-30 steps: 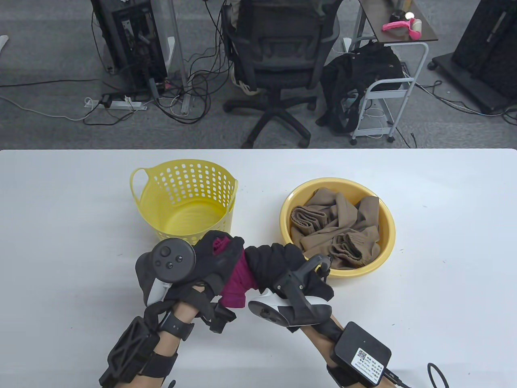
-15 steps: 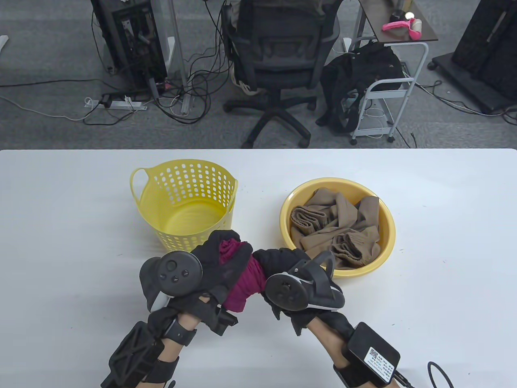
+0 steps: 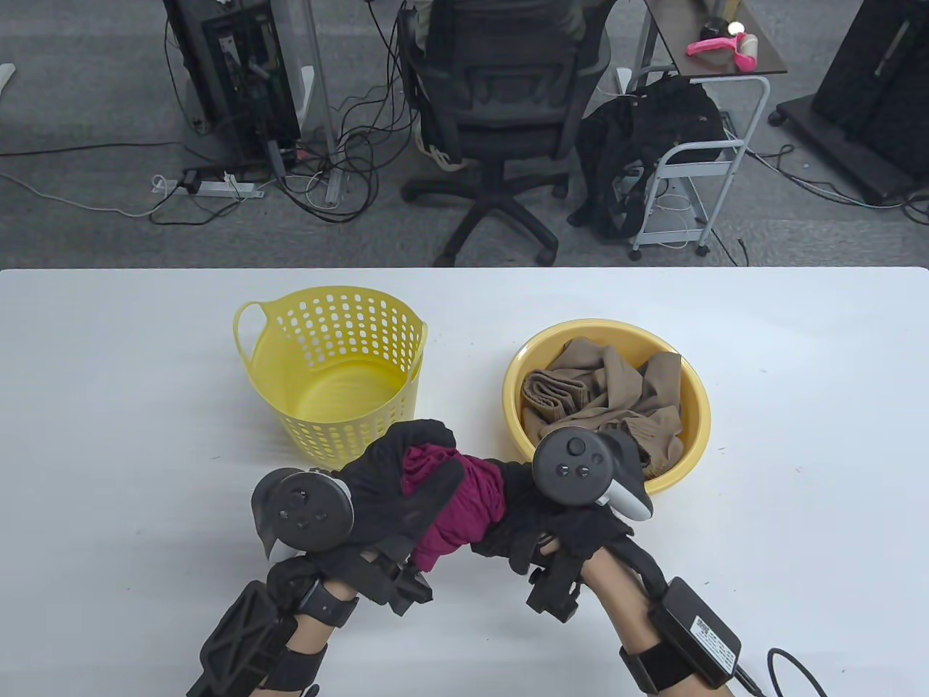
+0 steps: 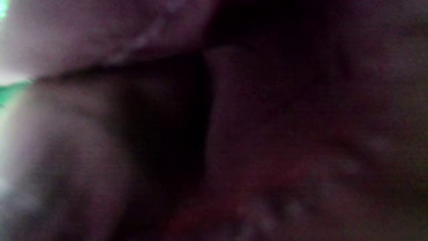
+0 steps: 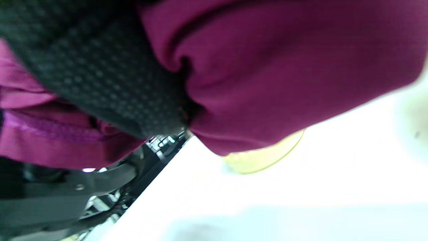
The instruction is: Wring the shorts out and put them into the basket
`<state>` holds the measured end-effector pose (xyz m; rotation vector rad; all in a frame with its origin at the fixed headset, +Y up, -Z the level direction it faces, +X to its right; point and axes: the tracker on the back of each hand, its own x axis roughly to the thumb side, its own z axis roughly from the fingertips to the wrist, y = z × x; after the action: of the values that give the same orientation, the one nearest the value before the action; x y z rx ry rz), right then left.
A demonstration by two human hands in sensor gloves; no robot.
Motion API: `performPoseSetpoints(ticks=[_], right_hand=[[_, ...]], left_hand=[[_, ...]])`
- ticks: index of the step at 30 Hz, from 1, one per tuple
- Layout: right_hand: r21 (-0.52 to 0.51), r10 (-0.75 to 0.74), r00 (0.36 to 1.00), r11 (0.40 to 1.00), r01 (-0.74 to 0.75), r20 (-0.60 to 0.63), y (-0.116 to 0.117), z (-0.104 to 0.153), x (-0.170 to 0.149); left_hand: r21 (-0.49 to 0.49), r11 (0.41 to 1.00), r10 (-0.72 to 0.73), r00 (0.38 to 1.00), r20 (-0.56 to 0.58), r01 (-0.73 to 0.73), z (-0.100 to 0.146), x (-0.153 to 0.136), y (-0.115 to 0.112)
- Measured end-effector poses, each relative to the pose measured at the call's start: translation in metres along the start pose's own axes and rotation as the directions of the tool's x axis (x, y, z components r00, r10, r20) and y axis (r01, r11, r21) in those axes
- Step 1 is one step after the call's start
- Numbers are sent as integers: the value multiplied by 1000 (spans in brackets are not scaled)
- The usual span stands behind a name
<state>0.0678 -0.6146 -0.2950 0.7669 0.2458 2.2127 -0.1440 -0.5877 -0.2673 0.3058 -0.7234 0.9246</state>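
Note:
Magenta shorts [image 3: 464,504] are bunched into a twisted roll just above the table's front middle. My left hand [image 3: 406,479] grips the roll's left end, fingers curled over it. My right hand [image 3: 537,519] grips the right end, its tracker [image 3: 580,461] turned face up. The right wrist view is filled by the magenta shorts [image 5: 284,67] with a gloved finger [image 5: 100,73] wrapped across them. The left wrist view is dark and blurred, pressed against fabric. The yellow perforated basket [image 3: 254,363] stands empty just behind my left hand.
A yellow basin [image 3: 693,406] holding brown garments [image 3: 602,406] sits right of the basket, close behind my right hand. The white table [image 3: 798,435] stretches to both sides. An office chair and a small cart stand on the floor beyond the far edge.
My right hand has rolled over, so its tracker now faces up and sits nearer the basin. The left hand turned slightly the other way. The shorts are twisted tighter between them.

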Motion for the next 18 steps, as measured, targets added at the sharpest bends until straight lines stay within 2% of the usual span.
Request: performPoseSetpoints(ticks=[5, 9, 18], right_hand=[[143, -189, 982, 971, 189, -16, 7, -3, -11], [211, -283, 959, 937, 280, -14, 11, -5, -14], [221, -276, 961, 936, 273, -18, 12, -6, -13]], left_hand=[[-32, 999, 34, 997, 69, -32, 0, 3, 0], [-47, 997, 61, 993, 106, -56, 0, 5, 2], [-49, 997, 66, 993, 96, -62, 1, 4, 4]])
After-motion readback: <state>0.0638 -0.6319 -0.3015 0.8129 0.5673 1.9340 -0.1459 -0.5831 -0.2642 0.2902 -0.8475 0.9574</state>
